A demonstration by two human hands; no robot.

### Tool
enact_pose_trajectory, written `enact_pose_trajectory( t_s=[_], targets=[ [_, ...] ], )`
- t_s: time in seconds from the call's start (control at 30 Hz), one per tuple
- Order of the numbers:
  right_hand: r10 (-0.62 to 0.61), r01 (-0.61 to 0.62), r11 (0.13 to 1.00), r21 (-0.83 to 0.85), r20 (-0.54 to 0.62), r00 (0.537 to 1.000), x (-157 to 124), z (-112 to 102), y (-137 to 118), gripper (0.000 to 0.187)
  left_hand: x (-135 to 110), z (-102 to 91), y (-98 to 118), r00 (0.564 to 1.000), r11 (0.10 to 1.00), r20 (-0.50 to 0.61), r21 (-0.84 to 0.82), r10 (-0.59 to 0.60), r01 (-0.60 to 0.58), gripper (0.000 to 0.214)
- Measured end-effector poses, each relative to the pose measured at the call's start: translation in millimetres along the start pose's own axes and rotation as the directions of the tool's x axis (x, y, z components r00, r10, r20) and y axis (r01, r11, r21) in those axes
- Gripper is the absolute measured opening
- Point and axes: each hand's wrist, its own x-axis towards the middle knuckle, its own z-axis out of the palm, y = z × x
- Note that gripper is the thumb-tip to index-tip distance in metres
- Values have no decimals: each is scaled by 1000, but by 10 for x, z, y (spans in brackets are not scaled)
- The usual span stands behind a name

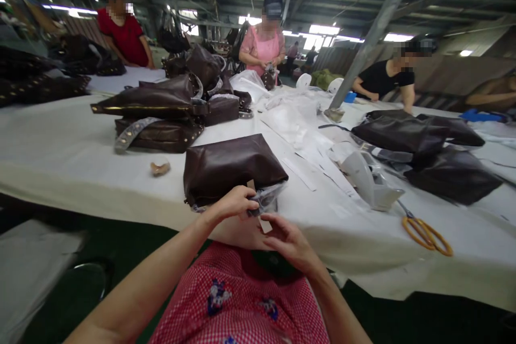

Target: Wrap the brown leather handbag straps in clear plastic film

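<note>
A dark brown leather bag (229,166) lies at the near edge of the white table (60,145). My left hand (236,203) is closed in a pinch on a crumpled clear plastic piece (268,196) hanging from the bag's front edge. My right hand (288,239) sits just below, fingers curled round a small beige tag (265,224). Both hands hover over my lap, close to the table edge.
A pile of brown bags (161,113) sits to the far left, flat dark bags (423,140) to the right. Yellow-handled scissors (427,232) and a white tape dispenser (371,177) lie at right. White paper sheets (294,118) cover the middle. Three people work at the far side.
</note>
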Motion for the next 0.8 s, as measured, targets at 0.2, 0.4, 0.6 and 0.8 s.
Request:
enact_pose_trajectory(
  t_s=[0.2, 0.4, 0.6, 0.8],
  targets=[
    [-140, 102, 970, -221, -164, 977, 261, -54, -63, 16, -28, 53, -13, 998, 994, -48, 101, 33, -28, 10],
    [-345, 292, 669, -683, 62, 936, 466, -78, -238, 14, -78, 143, -28, 988, 974, -146, 223, 57, -24, 8],
    [-307, 461, 397, -794, 358, 882, 726, -177, -493, 15, -141, 232, -59, 964, 961, -240, 274, 110, -41, 41],
    [-107, 423, 596, -682, 454, 884, 887, -204, -599, 15, -144, 257, -126, 954, 946, -253, 317, 159, -73, 62]
  ],
)
